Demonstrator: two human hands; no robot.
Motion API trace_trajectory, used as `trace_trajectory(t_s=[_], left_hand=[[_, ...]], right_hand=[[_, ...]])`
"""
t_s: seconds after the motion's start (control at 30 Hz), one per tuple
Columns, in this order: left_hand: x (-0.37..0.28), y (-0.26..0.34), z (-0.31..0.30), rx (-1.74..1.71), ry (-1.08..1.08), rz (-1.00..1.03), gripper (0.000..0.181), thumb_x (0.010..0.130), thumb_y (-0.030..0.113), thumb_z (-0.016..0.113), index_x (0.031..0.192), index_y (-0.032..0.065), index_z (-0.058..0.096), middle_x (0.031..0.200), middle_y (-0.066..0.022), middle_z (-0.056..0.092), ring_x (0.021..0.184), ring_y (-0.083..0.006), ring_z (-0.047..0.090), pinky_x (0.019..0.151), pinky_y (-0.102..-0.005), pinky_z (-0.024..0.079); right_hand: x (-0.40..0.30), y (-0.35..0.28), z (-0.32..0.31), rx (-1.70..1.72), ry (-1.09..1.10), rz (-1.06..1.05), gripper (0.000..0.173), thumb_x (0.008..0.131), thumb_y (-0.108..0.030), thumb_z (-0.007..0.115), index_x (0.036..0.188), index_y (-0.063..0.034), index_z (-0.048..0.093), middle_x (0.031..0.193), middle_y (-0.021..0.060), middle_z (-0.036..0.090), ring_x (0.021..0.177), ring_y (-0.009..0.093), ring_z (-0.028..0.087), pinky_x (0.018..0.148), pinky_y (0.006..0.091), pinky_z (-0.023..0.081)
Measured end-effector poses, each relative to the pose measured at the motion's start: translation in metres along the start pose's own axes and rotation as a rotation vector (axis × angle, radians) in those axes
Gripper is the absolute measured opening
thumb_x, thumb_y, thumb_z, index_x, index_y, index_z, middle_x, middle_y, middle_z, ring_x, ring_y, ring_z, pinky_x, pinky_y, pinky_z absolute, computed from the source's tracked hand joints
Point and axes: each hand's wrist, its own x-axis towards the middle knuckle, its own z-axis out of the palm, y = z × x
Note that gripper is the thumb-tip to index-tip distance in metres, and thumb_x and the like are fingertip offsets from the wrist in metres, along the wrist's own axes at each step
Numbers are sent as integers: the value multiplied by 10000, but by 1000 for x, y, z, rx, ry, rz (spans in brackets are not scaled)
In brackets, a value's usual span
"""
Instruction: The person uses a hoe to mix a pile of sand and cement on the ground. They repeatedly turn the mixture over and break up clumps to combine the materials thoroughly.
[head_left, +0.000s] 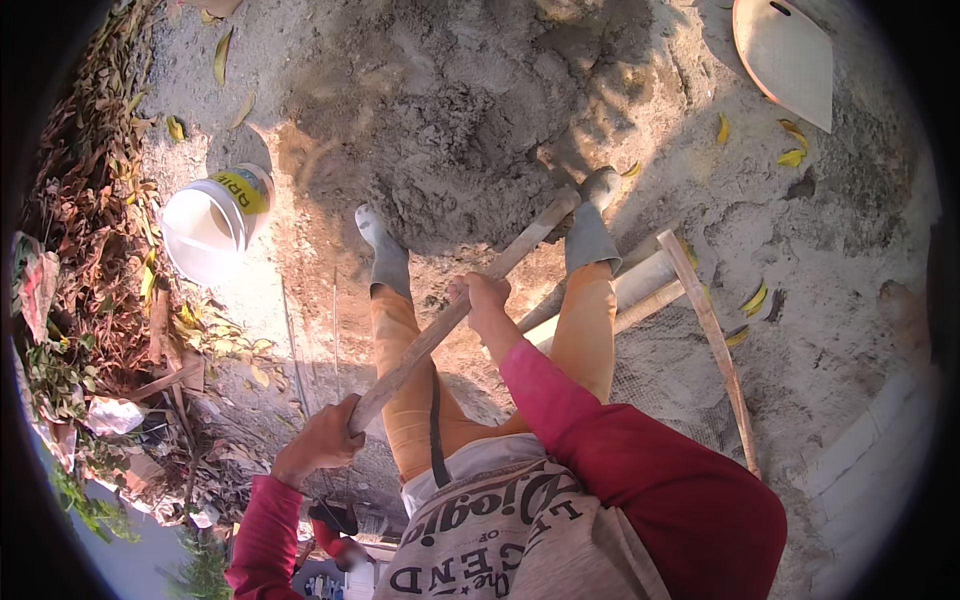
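Note:
My left hand (322, 442) is closed around the near end of a long wooden tool handle (427, 341). Farther along the same handle, my right hand (484, 292) grips it near the middle. The handle runs diagonally up to the right, and its far end lies close to my right boot (592, 236). The tool's head is mostly hidden there, so its kind is unclear. Between and beyond my boots spreads a heap of wet grey mortar or cement mix (465, 142). My left boot (386, 247) stands at its left edge.
A white plastic bucket (206, 232) lies tipped at left, beside dry leaves (105, 247). Right of my leg is a wood-framed mesh screen (705, 337). A pale panel with a slot (787, 64) lies at upper right. Another person (337, 536) is behind, at bottom.

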Motion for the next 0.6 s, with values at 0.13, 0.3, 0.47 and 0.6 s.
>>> trace_trajectory(t_s=[0.13,0.3,0.47,0.6], left_hand=[[39,-167,17,299,342,-59,241,772,56,638,1005,91,583,821,-201,690,806,-428,674,724,-527,510],[55,-261,45,209,526,-16,118,692,19,633,796,67,603,805,-171,668,817,-422,656,718,-514,493],[-16,-264,90,163,569,-105,148,650,17,667,780,71,622,817,-161,675,807,-409,664,709,-509,503],[7,-177,141,92,524,-331,178,695,66,666,873,60,660,779,-183,686,763,-416,679,707,-516,523]], right_hand=[[-8,82,29,165,-145,32,358,858,24,575,1183,-21,432,1033,184,652,810,316,682,705,437,567],[-72,104,29,150,-210,39,376,881,-13,563,1233,-5,433,1061,196,651,855,320,677,796,460,557],[-120,127,10,28,-264,136,329,924,-89,559,1227,11,477,1042,193,660,889,318,675,822,452,557],[-11,94,27,-75,-369,348,249,930,-120,563,1137,16,542,953,185,677,808,298,681,736,428,548]])
